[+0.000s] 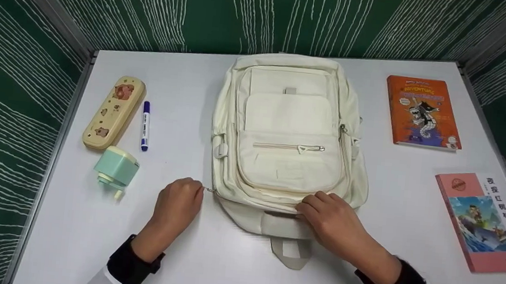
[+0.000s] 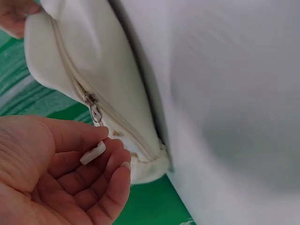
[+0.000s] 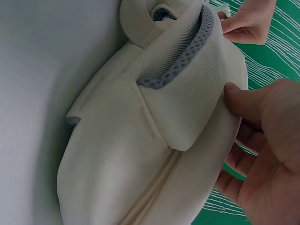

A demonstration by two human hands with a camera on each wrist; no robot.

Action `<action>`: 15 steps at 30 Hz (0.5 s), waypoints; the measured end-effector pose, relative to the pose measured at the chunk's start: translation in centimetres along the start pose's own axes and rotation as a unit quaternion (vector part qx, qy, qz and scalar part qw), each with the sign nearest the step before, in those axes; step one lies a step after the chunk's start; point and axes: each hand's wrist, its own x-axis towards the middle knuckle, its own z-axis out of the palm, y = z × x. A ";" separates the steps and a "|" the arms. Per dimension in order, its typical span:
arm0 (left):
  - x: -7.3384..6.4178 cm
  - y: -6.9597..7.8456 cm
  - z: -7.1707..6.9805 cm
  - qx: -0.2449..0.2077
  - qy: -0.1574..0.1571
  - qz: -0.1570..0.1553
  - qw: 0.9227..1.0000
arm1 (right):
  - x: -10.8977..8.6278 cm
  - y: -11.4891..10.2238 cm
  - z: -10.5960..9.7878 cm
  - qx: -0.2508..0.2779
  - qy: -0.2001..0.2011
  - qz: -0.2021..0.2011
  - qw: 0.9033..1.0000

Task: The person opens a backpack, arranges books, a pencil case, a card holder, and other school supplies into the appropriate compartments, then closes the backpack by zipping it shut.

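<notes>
A cream backpack lies flat, front pocket up, its carry handle toward me. At its lower left corner my left hand pinches a zipper pull between thumb and index finger; the pull's pale tab shows among the fingers in the left wrist view. My right hand grips the near edge of the backpack, right of its middle. In the right wrist view the thumb presses one side of that edge, with the other fingers behind it.
On the left of the white table lie a yellow pencil case, a blue marker and a mint-green pencil sharpener with a crank. To the right are an orange book and a pink-and-white book. Green panels border the table.
</notes>
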 end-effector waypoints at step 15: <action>4.9 -2.0 0.4 0.063 0.009 0.000 0.998 | 0.4 0.2 -0.4 -0.002 -0.032 -0.038 0.999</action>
